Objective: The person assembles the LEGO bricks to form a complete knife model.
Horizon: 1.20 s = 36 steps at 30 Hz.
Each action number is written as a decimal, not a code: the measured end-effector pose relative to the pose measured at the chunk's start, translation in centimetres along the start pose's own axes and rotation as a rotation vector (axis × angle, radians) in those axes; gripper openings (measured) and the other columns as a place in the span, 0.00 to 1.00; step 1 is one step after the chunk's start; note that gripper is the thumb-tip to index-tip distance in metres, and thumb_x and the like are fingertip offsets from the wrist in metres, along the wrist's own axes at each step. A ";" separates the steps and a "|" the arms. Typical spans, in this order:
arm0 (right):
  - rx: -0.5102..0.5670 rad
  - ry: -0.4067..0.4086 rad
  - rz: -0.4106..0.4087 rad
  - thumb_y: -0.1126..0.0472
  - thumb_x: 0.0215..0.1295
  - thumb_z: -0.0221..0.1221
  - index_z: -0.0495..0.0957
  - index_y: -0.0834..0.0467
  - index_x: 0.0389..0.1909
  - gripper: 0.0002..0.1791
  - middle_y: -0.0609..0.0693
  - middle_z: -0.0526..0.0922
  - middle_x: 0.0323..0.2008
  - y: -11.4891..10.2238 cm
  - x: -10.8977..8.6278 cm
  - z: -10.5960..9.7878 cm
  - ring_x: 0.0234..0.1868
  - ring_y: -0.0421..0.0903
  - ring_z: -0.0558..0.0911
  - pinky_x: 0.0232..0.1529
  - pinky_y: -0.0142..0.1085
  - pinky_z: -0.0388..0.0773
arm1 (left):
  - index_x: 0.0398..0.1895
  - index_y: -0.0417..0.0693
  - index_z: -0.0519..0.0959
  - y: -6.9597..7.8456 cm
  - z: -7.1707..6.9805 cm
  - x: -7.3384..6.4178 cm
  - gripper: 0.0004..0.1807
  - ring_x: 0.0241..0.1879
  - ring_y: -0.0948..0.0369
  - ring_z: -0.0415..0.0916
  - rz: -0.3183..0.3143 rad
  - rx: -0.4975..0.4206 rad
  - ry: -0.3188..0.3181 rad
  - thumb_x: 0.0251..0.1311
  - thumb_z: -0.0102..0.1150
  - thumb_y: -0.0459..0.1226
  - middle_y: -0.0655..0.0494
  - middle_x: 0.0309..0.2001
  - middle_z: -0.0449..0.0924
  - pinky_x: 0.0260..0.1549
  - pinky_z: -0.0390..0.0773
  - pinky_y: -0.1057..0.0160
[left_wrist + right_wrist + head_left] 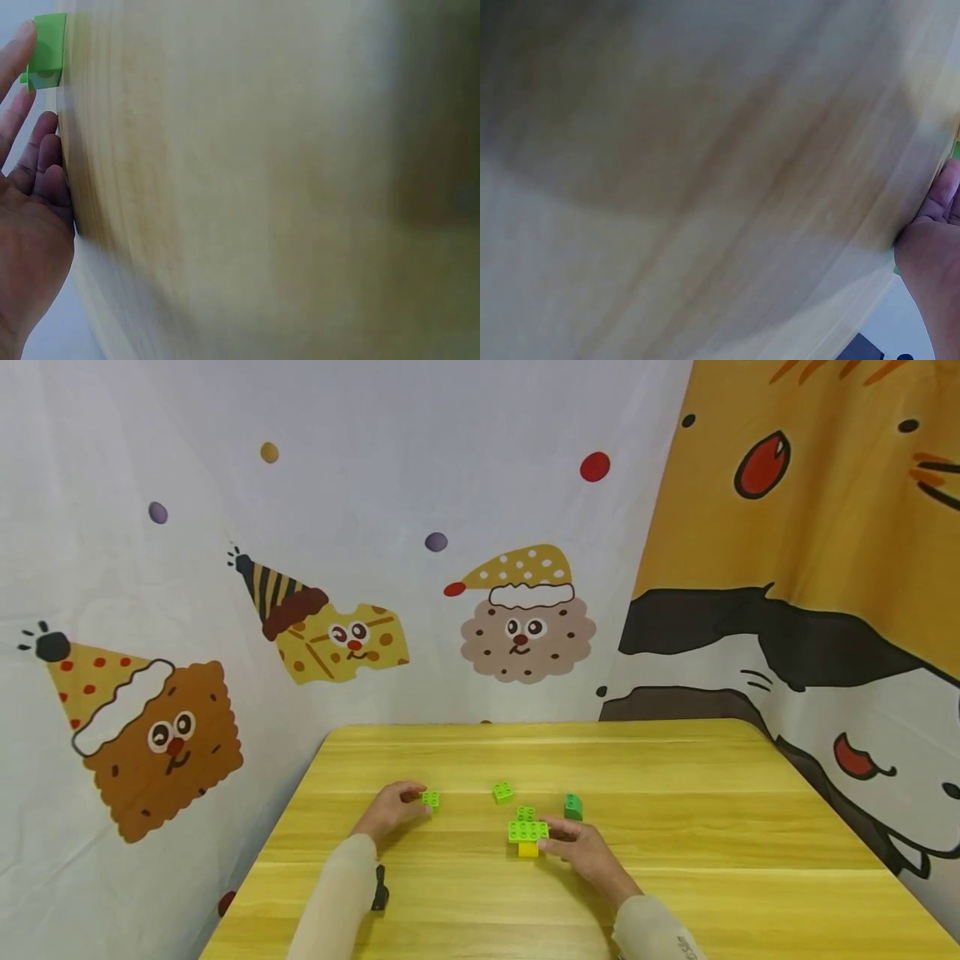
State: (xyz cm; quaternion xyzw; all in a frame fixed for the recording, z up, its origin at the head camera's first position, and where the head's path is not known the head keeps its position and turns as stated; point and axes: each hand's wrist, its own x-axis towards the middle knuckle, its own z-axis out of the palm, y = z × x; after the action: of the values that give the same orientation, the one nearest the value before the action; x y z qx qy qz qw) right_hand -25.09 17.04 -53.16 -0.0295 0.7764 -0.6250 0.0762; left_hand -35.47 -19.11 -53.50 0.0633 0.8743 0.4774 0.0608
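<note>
With thumb and fingertips at its sides, my left hand (392,810) pinches a light green toy brick (431,799) at the left of the table. The left wrist view shows that brick (49,43) between the thumb and a finger, the other fingers loosely bent. My right hand (588,853) grips the right end of a wide light green brick (523,832) that sits on a yellow brick (528,850). A smaller light green brick (526,813) shows just behind it. In the right wrist view, the hand (937,240) hides most of the bricks.
A loose light green brick (502,792) lies farther back, between the hands. A dark green curved brick (573,807) stands beyond the right fingers. Beside the left forearm is a black object (380,889). The wooden table (712,793) reaches a printed cloth (420,460) at the back.
</note>
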 end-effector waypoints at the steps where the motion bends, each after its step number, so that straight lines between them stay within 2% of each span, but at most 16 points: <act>1: 0.001 0.000 -0.001 0.55 0.63 0.68 0.77 0.62 0.62 0.28 0.56 0.81 0.53 0.0 0.0 0.0 0.51 0.50 0.78 0.48 0.46 0.78 | 0.58 0.43 0.79 0.0 0.0 0.0 0.27 0.55 0.50 0.71 0.000 0.003 -0.001 0.56 0.73 0.40 0.48 0.55 0.76 0.56 0.70 0.46; 11: -0.022 0.017 -0.001 0.54 0.63 0.68 0.78 0.60 0.62 0.28 0.56 0.80 0.54 0.0 -0.1 0.0 0.53 0.51 0.77 0.49 0.46 0.78 | 0.57 0.43 0.80 -0.2 0.1 0.1 0.26 0.57 0.48 0.71 0.003 0.017 0.000 0.54 0.74 0.40 0.47 0.57 0.76 0.57 0.70 0.45; 22: -0.015 0.017 0.001 0.54 0.63 0.68 0.78 0.60 0.62 0.28 0.56 0.80 0.54 0.1 0.0 0.0 0.53 0.51 0.77 0.49 0.46 0.78 | 0.54 0.44 0.81 -0.3 0.3 0.1 0.23 0.54 0.50 0.72 -0.009 -0.005 0.018 0.55 0.74 0.39 0.48 0.54 0.76 0.55 0.71 0.46; 28: -0.023 0.025 0.008 0.54 0.62 0.68 0.78 0.60 0.61 0.27 0.56 0.79 0.54 0.3 0.1 0.0 0.53 0.52 0.77 0.49 0.45 0.78 | 0.52 0.43 0.82 -0.1 0.3 0.1 0.21 0.50 0.52 0.73 -0.003 0.002 0.033 0.56 0.73 0.40 0.50 0.51 0.77 0.51 0.74 0.49; 36: -0.026 0.020 0.010 0.53 0.63 0.68 0.77 0.61 0.62 0.29 0.56 0.80 0.54 0.4 0.2 0.1 0.55 0.53 0.77 0.50 0.46 0.78 | 0.51 0.45 0.82 0.8 0.1 0.0 0.21 0.48 0.54 0.76 -0.049 0.011 0.025 0.57 0.72 0.44 0.52 0.48 0.79 0.49 0.76 0.51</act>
State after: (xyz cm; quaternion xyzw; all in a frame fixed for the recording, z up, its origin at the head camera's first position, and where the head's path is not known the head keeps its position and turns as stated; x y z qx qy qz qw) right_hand -25.23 17.00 -53.62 -0.0204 0.7853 -0.6147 0.0711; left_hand -35.40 -18.59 -52.92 0.0359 0.8788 0.4719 0.0612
